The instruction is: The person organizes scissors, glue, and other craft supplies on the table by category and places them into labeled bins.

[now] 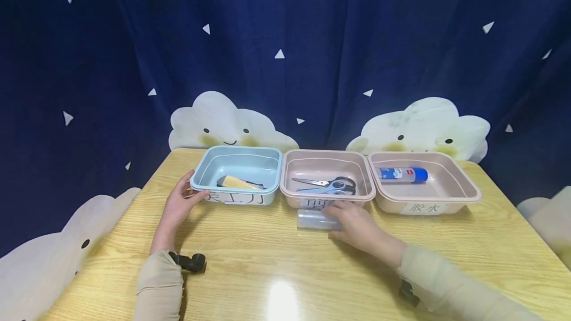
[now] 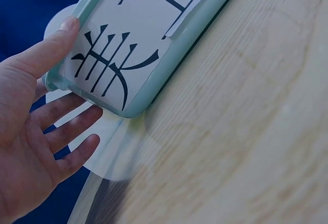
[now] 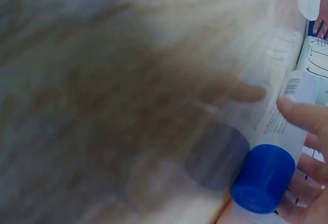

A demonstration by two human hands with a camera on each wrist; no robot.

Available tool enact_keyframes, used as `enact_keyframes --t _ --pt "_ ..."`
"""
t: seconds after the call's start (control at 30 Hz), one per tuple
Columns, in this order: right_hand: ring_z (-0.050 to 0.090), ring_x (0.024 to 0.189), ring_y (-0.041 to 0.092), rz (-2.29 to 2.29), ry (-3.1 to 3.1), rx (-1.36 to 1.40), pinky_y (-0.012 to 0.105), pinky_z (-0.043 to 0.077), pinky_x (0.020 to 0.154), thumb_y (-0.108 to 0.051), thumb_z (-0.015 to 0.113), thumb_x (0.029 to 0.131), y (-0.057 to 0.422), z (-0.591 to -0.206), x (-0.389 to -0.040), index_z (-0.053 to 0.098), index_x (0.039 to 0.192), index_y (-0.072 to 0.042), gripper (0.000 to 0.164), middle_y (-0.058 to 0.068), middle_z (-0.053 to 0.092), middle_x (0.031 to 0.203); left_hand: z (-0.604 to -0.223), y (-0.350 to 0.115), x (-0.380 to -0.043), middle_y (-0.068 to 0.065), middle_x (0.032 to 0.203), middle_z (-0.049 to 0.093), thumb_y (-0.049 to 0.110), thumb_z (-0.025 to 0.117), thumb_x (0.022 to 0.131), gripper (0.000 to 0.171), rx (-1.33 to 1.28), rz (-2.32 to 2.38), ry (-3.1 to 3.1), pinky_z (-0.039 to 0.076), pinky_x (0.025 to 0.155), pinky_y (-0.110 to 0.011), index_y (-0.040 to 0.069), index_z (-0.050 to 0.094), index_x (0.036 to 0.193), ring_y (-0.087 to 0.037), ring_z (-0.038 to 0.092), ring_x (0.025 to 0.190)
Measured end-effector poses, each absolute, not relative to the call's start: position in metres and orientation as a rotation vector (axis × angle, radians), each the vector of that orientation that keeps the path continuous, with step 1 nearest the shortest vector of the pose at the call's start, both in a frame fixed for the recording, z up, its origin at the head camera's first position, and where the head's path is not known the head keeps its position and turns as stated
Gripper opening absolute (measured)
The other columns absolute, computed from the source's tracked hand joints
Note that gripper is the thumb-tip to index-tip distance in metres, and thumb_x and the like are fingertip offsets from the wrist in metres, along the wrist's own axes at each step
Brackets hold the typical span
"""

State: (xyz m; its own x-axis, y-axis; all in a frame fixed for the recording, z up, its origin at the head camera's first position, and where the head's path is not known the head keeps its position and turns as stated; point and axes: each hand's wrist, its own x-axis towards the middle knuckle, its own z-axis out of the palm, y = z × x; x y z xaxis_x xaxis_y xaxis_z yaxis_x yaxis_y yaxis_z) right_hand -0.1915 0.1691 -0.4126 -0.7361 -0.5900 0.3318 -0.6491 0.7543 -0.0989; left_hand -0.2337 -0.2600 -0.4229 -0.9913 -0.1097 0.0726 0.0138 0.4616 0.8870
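Note:
At the left, my left hand [image 1: 178, 201] holds the front left corner of a light-blue plastic bin [image 1: 237, 150], its thumb [image 2: 64, 32] against the labelled front and the lower fingers spread loosely. A yellow-handled utility knife [image 1: 236, 182] lies inside. My right hand [image 1: 357, 224] grips a clear glue bottle [image 1: 314, 219] lying on the table before the middle pink bin [image 1: 327, 154]. In the right wrist view, the thumb is on the near side of the bottle, with fingers behind it and its blue cap [image 3: 264, 178] exposed. Scissors [image 1: 327, 185] with blue and black handles lie in the middle bin.
A second pink bin [image 1: 464, 187] stands at the right and contains a blue-capped glue bottle [image 1: 401, 175]. All three bins form a row along the back of the wooden table [image 1: 241, 271], each with a paper label. A dark blue curtain [image 1: 312, 24] hangs behind.

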Motion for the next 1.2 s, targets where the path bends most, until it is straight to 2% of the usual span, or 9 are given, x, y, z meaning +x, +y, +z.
enact_keyframes --t 0.3,0.47,0.73,1.2 --pt "0.059 0.090 0.022 0.335 -2.622 0.988 0.037 0.049 0.081 -0.016 0.080 0.061 0.167 -0.415 -0.189 0.062 0.103 -0.010 0.046 0.004 0.063 0.100 -0.423 -0.260 -0.234 -0.020 0.139 0.039 0.039 0.069 0.078 0.088 0.100 -1.585 -2.585 0.040 0.095 -0.046 0.022 0.016 0.147 -0.036 0.043 0.119" --pt "0.058 0.093 0.026 0.380 -2.611 1.050 0.040 0.049 0.084 -0.008 0.078 0.063 0.170 -0.416 -0.185 0.060 0.108 -0.004 0.048 0.009 0.062 0.104 -0.421 -0.259 -0.233 -0.020 0.139 0.038 0.038 0.068 0.079 0.087 0.094 -1.580 -2.589 0.039 0.095 -0.047 0.021 0.016 0.147 -0.036 0.042 0.119" --pt "0.058 0.100 0.027 0.455 -2.628 1.057 0.042 0.047 0.089 -0.004 0.074 0.066 0.182 -0.412 -0.167 0.059 0.112 0.000 0.048 0.014 0.062 0.108 -0.421 -0.259 -0.231 -0.021 0.139 0.038 0.035 0.068 0.081 0.086 0.088 -1.574 -2.597 0.040 0.095 -0.046 0.020 0.016 0.147 -0.036 0.043 0.118" --pt "0.059 0.101 0.025 0.449 -2.575 0.981 0.040 0.049 0.086 0.000 0.075 0.063 0.222 -0.373 -0.142 0.061 0.112 -0.006 0.051 0.009 0.063 0.109 -0.419 -0.259 -0.231 -0.020 0.139 0.038 0.038 0.068 0.079 0.088 0.102 -1.598 -2.595 0.039 0.096 -0.046 0.021 0.015 0.147 -0.035 0.042 0.120"
